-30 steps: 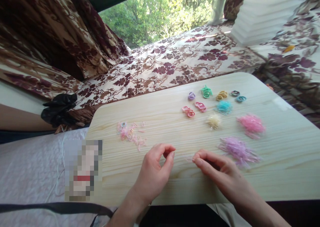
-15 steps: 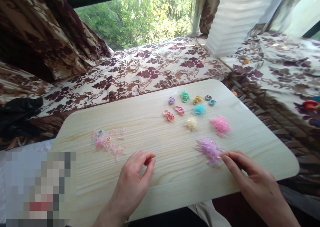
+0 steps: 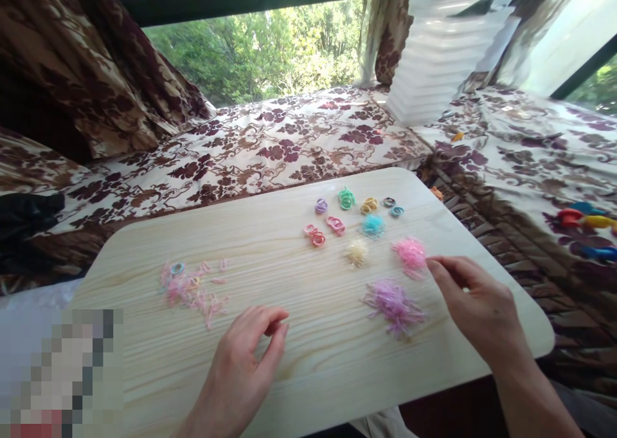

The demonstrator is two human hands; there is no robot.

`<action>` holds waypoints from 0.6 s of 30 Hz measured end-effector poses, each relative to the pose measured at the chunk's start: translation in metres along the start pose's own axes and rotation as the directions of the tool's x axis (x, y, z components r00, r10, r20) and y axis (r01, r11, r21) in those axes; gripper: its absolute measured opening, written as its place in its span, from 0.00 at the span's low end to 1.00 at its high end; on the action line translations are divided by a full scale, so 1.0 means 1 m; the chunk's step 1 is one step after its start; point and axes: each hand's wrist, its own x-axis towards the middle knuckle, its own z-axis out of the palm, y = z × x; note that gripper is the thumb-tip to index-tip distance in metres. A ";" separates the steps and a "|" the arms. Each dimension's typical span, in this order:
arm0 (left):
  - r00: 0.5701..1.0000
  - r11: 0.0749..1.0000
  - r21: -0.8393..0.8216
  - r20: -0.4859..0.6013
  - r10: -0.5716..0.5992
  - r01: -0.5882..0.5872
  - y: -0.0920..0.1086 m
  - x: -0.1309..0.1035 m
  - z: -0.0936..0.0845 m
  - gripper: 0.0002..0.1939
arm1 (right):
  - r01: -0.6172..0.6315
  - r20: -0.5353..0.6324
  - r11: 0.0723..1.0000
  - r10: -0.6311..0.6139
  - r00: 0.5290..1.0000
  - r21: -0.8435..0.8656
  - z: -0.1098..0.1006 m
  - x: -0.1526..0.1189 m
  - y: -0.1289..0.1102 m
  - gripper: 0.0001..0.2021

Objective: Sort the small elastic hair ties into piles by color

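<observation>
My right hand (image 3: 475, 296) has thumb and forefinger pinched at the right edge of a pink pile of small elastic bands (image 3: 409, 256). Whatever lies between those fingertips is too small to make out. A purple pile of elastic bands (image 3: 394, 306) lies just left of and below that hand. My left hand (image 3: 250, 354) hovers over the near part of the table, loosely curled, a small gap between thumb and forefinger and nothing visible in it. Beyond it on the left lies a scattered pile of mostly pink bands (image 3: 186, 290), with a blue ring-shaped hair tie (image 3: 177, 269) on top.
Farther back on the wooden table (image 3: 270, 264) are cream bands (image 3: 357, 253), turquoise bands (image 3: 373, 226), and hair ties in green (image 3: 346, 198), yellow (image 3: 369, 205), purple (image 3: 321, 206) and pink (image 3: 336, 226). A flowered bench cover (image 3: 279, 142) borders the far side.
My right hand has moved from the purple pile up to the pink pile. My left hand keeps nearly the same pose. The view has tilted up slightly.
</observation>
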 end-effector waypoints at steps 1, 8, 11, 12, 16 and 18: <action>1.000 1.000 0.002 -0.005 0.005 -0.005 0.000 0.000 0.000 0.06 | 0.002 0.000 1.000 -0.002 1.000 -0.022 0.001 0.005 0.003 0.13; 0.999 0.999 0.017 -0.034 0.030 -0.029 -0.008 -0.001 0.002 0.06 | -0.058 -0.028 0.995 0.056 0.998 -0.082 0.001 0.007 0.022 0.17; 0.999 0.999 0.020 -0.031 0.042 -0.041 -0.009 -0.001 0.003 0.06 | -0.074 -0.038 0.994 0.071 0.997 -0.078 -0.001 -0.002 0.022 0.17; 0.999 0.999 0.020 -0.027 0.045 -0.044 -0.009 -0.001 0.004 0.06 | -0.070 -0.029 0.995 0.068 0.997 -0.078 -0.001 -0.004 0.022 0.17; 0.999 0.999 0.017 -0.021 0.050 -0.050 -0.007 -0.001 0.006 0.06 | -0.045 -0.001 0.994 0.045 0.999 -0.102 -0.003 -0.011 0.022 0.16; 0.998 0.999 0.015 -0.024 0.052 -0.052 -0.007 -0.001 0.005 0.06 | -0.036 0.005 0.991 0.037 0.999 -0.125 -0.004 -0.012 0.024 0.16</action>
